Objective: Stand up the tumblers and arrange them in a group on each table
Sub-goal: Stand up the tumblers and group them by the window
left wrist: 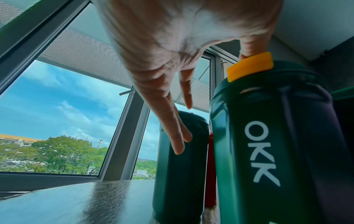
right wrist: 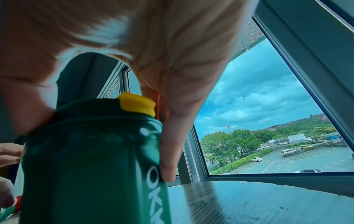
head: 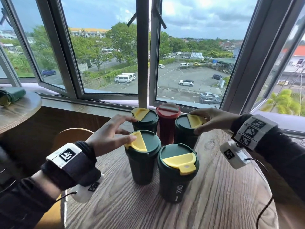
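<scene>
Five tumblers stand upright close together on the round wooden table (head: 214, 187): four dark green ones with yellow lid flaps and a red one (head: 167, 123) at the back. My left hand (head: 127, 129) is spread with straight fingers. Its thumb touches the yellow flap of the front-left green tumbler (head: 142, 161) (left wrist: 277, 151), and a finger touches the lid of the back-left one (head: 146, 119) (left wrist: 178, 174). My right hand (head: 197, 120) grips the right green tumbler (head: 184, 129) (right wrist: 86, 166) by its top, thumb on one side and fingers (right wrist: 172, 144) down the other. The nearest green tumbler (head: 177, 174) stands untouched.
Another green tumbler (head: 12, 96) lies on its side on a second round table (head: 21, 111) at the far left. A wooden chair back (head: 72, 134) sits between the tables. Open windows and a sill run behind. Bare tabletop lies at the front and right.
</scene>
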A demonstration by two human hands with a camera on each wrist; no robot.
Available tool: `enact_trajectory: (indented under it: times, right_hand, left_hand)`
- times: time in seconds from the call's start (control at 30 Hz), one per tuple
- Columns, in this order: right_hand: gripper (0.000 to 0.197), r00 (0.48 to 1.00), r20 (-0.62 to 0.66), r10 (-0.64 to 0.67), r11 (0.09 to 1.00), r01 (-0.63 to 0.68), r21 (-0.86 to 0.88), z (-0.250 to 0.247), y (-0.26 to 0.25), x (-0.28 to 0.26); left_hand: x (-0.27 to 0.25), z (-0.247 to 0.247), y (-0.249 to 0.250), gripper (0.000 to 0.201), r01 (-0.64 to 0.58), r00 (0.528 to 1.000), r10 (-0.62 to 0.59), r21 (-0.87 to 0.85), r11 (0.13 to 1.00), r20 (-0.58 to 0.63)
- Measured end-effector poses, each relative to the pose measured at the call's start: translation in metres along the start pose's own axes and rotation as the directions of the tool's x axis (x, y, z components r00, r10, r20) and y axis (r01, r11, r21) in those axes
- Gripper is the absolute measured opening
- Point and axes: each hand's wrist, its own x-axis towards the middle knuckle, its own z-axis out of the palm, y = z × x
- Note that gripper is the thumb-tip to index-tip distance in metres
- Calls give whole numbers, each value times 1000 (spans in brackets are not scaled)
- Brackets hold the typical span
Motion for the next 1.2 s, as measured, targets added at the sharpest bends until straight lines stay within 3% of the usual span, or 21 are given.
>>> enact_trajectory:
  times: [0.07,0.13,0.27,0.37,0.43,0.53,0.6,0.73,0.83,0.97,1.2]
  right_hand:
    - [91,1000,-2,15,1000,-15,15,2,2,1]
    - [100,1000,-17,26,1000,-26,-6,1,5,-1]
    - [118,997,-78,-26,970,6,-242,4,0,-16]
    - [88,967,-138,-212,946,168,-277,17,-13,-36]
    - [69,921,-164,-352,895,281,-347,29,-20,-49]
    - [61,869,-164,-467,838,376,-395,48,-26,-65]
    - [65,878,-97,-469,826,397,-400,61,-31,-75]
    - [94,916,46,-398,830,381,-408,88,-29,-82]
    - [94,904,12,-428,795,382,-471,102,-21,-79]
    - [87,902,-55,-427,824,364,-434,99,-19,-82]
    - [86,911,-57,-409,827,344,-445,89,-14,-82]
  left_hand:
    - [-1,0,0,62,-14,1000,14,18,1000,1]
    - [-1,1,0,60,-20,1000,20,42,999,2]
    - [-7,3,7,67,-33,998,27,101,994,57]
    - [-12,8,13,68,-71,994,59,139,988,89]
    - [-15,12,17,72,-76,993,63,134,988,96]
    - [-18,13,19,79,-80,992,68,118,990,105]
    - [-19,12,19,86,-74,992,59,129,989,112]
    - [-18,13,20,95,-71,989,52,137,988,135]
    - [-17,16,21,93,-109,990,90,176,978,113]
    - [-17,19,25,97,-118,991,100,225,967,87]
    - [-15,29,39,90,-118,993,106,317,941,57]
